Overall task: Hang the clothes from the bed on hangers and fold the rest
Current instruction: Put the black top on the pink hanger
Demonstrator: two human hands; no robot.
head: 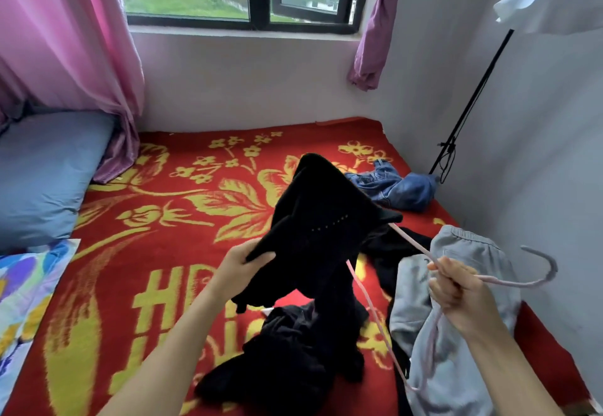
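hanging is under way, not finished: the left hand pinches a black knit top lifted above the bed, while the right hand grips a pink hanger, one arm of it tucked under the cloth. grey sweatpants, denim and a black heap lie unsorted. the top looks soft and limp, with a row of small eyelets.

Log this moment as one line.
step: fitting pink hanger into black garment | left hand: grips garment | right hand: holds hanger | on bed: grey sweatpants, jeans
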